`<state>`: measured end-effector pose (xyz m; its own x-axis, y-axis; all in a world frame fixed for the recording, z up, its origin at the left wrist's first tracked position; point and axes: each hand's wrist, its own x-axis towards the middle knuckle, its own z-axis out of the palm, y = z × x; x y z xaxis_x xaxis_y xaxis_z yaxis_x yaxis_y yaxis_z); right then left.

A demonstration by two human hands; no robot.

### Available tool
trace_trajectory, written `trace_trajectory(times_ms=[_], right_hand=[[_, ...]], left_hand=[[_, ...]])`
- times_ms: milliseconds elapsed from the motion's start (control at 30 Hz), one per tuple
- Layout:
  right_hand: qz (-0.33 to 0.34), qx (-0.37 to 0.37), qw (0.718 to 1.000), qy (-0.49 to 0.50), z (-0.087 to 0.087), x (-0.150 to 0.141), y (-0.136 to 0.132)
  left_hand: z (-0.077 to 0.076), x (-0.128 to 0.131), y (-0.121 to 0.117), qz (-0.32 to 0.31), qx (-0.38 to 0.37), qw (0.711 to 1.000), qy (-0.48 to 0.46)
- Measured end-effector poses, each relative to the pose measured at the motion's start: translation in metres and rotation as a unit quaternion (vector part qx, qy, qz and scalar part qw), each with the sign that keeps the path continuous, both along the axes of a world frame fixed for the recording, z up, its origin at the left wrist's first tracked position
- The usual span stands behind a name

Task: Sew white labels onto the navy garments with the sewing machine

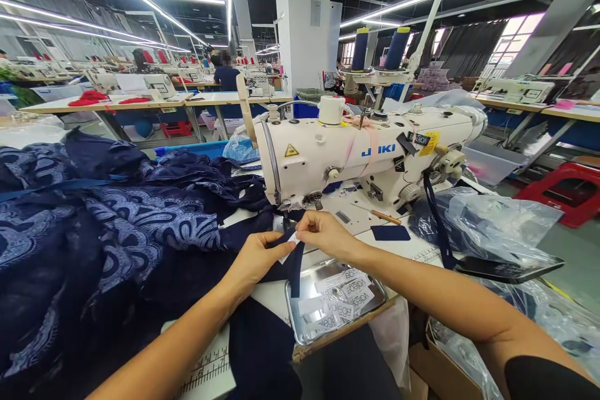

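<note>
Both of my hands meet just in front of the needle area of a white sewing machine [309,153]. My left hand [255,259] is closed on dark navy fabric [294,272], with a small white label [291,245] between thumb and fingers. The thumb and fingertips of my right hand [323,234] pinch the label's upper end. Below my hands a metal tray [291,319] holds several white printed labels [340,309]. Navy fabric with a pale lace-like pattern [154,225] spreads to the left, joined to a dark heap.
An orange-handled pointed tool [387,217] and a navy fabric piece [390,233] lie right of my hands. A dark phone-like slab [509,269] and plastic-wrapped goods [487,219] are farther right. A red stool [562,190] stands beyond. A person [228,75] sits in the background.
</note>
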<state>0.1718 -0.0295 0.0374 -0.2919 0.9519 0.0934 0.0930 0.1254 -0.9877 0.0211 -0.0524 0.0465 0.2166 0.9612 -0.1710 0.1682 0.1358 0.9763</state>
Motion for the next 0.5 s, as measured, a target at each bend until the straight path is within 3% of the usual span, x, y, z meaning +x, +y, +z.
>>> trace_trajectory(times_ms=[233,300,333,367,400,433,500], right_hand=[[0.039,0.022,0.999,-0.03,-0.013,0.01,0.0],[0.022,0.072,0.992,-0.105,-0.017,0.027,0.014],[-0.007,0.107,0.979,-0.173,-0.017,0.037,0.023],[-0.049,0.142,0.957,-0.249,-0.016,0.048,0.034],[-0.094,0.178,0.921,-0.333,-0.015,0.058,0.047],[-0.136,0.202,0.873,-0.422,-0.013,0.066,0.059],[-0.16,0.207,0.845,-0.467,-0.01,0.075,0.083]], left_hand=[[-0.006,-0.005,0.0,-0.007,-0.036,0.999,0.013],[-0.002,-0.018,0.0,0.003,-0.008,0.998,0.057],[0.001,-0.026,0.001,0.029,0.048,0.993,0.107],[0.006,-0.035,0.001,0.062,0.137,0.973,0.173],[0.011,-0.042,0.002,0.107,0.246,0.932,0.243],[0.015,-0.047,0.004,0.15,0.355,0.871,0.306],[0.018,-0.05,0.01,0.146,0.484,0.779,0.371]])
